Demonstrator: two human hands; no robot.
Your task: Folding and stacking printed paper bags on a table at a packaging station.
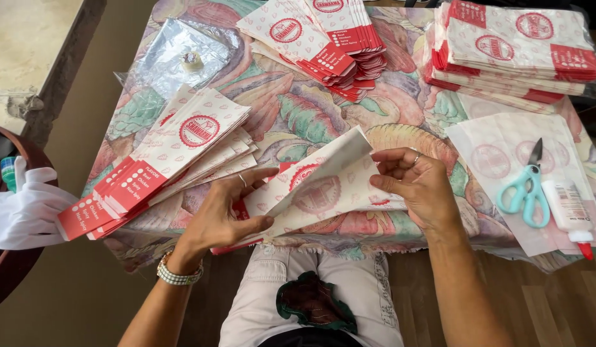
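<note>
Head view: hands (323,193) fold paper sheet (320,183).

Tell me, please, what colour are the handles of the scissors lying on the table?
The scissors have light teal handles, seen best in the head view.

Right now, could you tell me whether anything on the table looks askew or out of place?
The paper bag stack at the left has slid into a slanted fan, its lower end overhanging the table edge. A small tape roll sits on the foil sheets. Nothing looks spilled or torn.
</note>
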